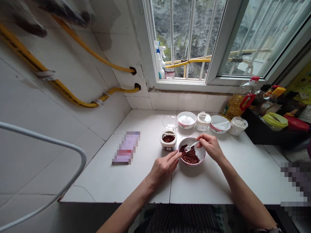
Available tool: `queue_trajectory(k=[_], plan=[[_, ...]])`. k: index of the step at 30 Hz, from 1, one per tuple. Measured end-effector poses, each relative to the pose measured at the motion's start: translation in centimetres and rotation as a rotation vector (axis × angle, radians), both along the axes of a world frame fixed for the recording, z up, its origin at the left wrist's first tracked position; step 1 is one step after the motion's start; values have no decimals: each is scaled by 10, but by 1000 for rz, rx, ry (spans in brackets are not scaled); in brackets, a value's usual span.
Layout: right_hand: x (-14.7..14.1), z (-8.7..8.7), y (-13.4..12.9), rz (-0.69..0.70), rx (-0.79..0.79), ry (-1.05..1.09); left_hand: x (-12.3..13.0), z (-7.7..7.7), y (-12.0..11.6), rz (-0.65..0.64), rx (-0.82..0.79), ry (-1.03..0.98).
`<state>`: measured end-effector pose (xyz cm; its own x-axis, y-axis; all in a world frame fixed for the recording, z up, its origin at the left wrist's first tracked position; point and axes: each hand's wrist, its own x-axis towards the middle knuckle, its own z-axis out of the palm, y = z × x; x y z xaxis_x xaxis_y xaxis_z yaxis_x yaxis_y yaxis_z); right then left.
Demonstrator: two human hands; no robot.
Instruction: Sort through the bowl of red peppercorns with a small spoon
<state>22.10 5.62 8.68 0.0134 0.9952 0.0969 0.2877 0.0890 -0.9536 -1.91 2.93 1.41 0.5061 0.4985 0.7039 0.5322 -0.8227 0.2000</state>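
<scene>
A white bowl with a pink-patterned outside holds dark red-brown dried bits. My right hand pinches the handle of a small white spoon, whose scoop is over the bits inside the bowl. On the bowl's left side, my left hand rests its fingertips against the rim, fingers stretched out and holding nothing. Just behind that hand stands a small jar with similar bits, its clear lid raised.
Behind are a bowl of white powder, a lidded jar, a bowl with a white spoon and another jar. An oil bottle and a black rack stand right. A blurred purple packet lies left.
</scene>
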Motion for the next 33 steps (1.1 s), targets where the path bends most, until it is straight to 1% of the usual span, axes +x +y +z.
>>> queue_trajectory(k=[6,12,19,22,25,28,31,33], plan=[[1,-1,0,17,-11,9,0,0,0,4,21,-2],[1,0,1,-3,-17,17,0,0,1,6,29,-3],[3,-2,2,15,-30,61,0,0,0,8,12,-4],[3,-2,5,18,-8,112,0,-1,0,11,12,-2],[-5,2,7,10,63,175,1,-1,1,10,19,-3],[-21,5,5,36,170,166,1,-2,1,7,22,-6],[-40,3,1,62,347,31,1,-3,1,10,18,-3],[-49,-2,-1,102,504,-163,1,-3,1,14,23,-4]])
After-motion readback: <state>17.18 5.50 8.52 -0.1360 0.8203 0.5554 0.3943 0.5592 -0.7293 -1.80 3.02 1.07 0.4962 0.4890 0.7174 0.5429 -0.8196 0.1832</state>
